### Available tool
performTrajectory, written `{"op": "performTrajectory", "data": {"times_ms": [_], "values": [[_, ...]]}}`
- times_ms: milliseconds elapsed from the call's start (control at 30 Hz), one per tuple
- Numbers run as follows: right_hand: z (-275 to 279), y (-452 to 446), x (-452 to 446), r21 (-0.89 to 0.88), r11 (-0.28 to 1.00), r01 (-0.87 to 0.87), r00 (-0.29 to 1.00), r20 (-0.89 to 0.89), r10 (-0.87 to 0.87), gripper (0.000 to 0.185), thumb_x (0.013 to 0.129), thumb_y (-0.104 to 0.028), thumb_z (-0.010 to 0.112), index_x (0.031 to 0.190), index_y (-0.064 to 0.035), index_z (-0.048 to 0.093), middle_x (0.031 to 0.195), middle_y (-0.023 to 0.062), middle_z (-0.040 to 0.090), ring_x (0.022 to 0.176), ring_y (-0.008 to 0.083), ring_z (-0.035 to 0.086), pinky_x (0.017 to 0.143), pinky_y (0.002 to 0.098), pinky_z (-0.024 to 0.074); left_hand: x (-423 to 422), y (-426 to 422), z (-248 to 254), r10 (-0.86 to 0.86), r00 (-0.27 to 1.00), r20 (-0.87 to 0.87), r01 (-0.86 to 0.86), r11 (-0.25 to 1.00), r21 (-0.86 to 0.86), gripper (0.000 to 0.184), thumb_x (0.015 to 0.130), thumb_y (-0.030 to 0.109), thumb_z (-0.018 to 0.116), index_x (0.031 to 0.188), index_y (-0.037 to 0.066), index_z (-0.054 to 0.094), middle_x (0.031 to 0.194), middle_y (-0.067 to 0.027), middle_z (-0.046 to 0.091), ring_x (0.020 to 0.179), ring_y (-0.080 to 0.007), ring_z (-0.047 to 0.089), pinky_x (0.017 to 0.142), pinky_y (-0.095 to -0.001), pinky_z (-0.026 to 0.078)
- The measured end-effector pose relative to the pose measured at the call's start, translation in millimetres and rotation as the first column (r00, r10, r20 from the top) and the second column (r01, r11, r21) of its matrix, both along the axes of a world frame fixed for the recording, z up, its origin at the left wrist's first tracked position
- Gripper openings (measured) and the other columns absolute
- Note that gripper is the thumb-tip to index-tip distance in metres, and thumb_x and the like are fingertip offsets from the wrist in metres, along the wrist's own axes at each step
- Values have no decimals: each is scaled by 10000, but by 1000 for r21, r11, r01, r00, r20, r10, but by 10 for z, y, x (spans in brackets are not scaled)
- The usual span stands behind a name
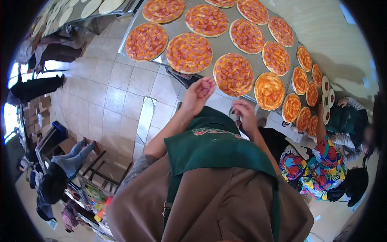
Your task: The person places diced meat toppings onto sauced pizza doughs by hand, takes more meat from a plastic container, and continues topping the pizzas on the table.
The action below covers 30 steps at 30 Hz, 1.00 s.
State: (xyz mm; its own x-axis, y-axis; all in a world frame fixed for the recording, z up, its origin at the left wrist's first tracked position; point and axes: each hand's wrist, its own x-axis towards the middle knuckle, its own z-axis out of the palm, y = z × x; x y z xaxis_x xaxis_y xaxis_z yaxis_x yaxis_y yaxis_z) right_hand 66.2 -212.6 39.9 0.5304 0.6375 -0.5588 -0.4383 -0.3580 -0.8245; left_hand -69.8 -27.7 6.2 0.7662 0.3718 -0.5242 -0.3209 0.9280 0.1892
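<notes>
My left hand (199, 96) is cupped palm up near the table's front edge, with pinkish pieces of diced ham (205, 86) in it. Just beyond it lies a pizza base topped with sauce and ham cubes (233, 75). My right hand (244, 113) hovers below that pizza, its fingers curled together; whether anything is between them I cannot make out. To the right of the ham pizza is one with only swirled red-orange sauce (269, 91). Neither hand touches a pizza.
Several ham-topped pizzas (189, 52) cover the metal table (159, 34). Sauced bases (291, 107) continue rightward, where a person in a floral top (322, 173) reaches over. Another person in a green apron (342, 119) stands beyond. Plain bases (92, 7) lie on a table at upper left.
</notes>
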Motion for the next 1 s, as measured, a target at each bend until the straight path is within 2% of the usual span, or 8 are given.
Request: {"op": "performTrajectory", "data": {"times_ms": [100, 133, 200, 333, 367, 400, 500, 1000], "values": [[-852, -22, -284, -173, 911, -373, 920, -196, 339, 163, 819, -107, 607, 951, -39, 676, 760, 7, 634, 629, 56, 536, 557, 178, 406, -598, -53, 123, 198, 960, -198, -203, 979, -5, 293, 939, 163, 467, 1150, -34, 515, 1144, -129, 576, 1144, -253, 528, 1002, -357, 423], [-1289, -6, -384, -70, 906, -417, 892, -219, 394, 156, 832, -123, 609, 939, -31, 675, 773, 11, 640, 630, 65, 544, 562, 196, 429, -794, -92, 92, 264, 942, -208, -260, 965, 44, 304, 950, 177, 448, 1152, -42, 514, 1144, -140, 571, 1126, -252, 532, 1003, -353, 419], [-1842, 230, -538, -143, 852, -503, 864, -108, 492, 154, 836, -194, 646, 901, -56, 672, 732, 1, 633, 600, 52, 539, 519, 196, 419, -1144, -215, 69, 363, 901, -236, -358, 931, 66, 321, 963, 190, 425, 1159, -50, 508, 1146, -150, 561, 1114, -250, 529, 1003, -349, 415], [-3280, 873, -724, -260, 833, -489, 848, 83, 524, 264, 780, -278, 682, 877, -34, 662, 705, 17, 629, 594, 97, 561, 537, 271, 463, -1698, -348, -172, 468, 857, -217, -485, 874, -30, 299, 974, 184, 410, 1135, -41, 524, 1117, -152, 574, 1124, -258, 533, 1008, -349, 422], [-3430, 1090, -798, -439, 793, -422, 817, 195, 543, 342, 757, -331, 700, 911, -27, 667, 705, 38, 640, 597, 127, 575, 535, 296, 467, -1844, -360, -306, 455, 876, -158, -468, 882, -57, 319, 977, 188, 402, 1165, -43, 515, 1137, -159, 570, 1142, -264, 527, 1016, -358, 424], [-3708, 1224, -851, -411, 852, -325, 862, 242, 446, 412, 748, -375, 689, 972, -30, 665, 763, 76, 664, 623, 196, 607, 578, 334, 492, -1913, -371, -366, 455, 876, -157, -468, 882, -56, 318, 974, 183, 414, 1175, -40, 518, 1149, -162, 567, 1138, -268, 529, 1011, -353, 431], [-3926, 1790, -888, -586, 808, 59, 890, 397, 223, 661, 728, -514, 661, 1162, -24, 565, 1144, 184, 610, 1070, 323, 585, 874, 380, 493, -2051, -305, -608, 470, 856, -217, -493, 868, -65, 303, 971, 176, 424, 1150, -43, 532, 1143, -172, 578, 1142, -277, 530, 1011, -363, 446], [-3936, 2383, -496, -498, 859, -120, 966, 142, 218, 428, 742, -331, 612, 1050, -35, 582, 1018, 165, 635, 925, 265, 635, 766, 359, 520, -2292, 195, -879, 433, 875, -218, -459, 884, -87, 292, 969, 153, 427, 1129, -58, 550, 1119, -187, 594, 1110, -287, 549, 1015, -377, 447]]}}
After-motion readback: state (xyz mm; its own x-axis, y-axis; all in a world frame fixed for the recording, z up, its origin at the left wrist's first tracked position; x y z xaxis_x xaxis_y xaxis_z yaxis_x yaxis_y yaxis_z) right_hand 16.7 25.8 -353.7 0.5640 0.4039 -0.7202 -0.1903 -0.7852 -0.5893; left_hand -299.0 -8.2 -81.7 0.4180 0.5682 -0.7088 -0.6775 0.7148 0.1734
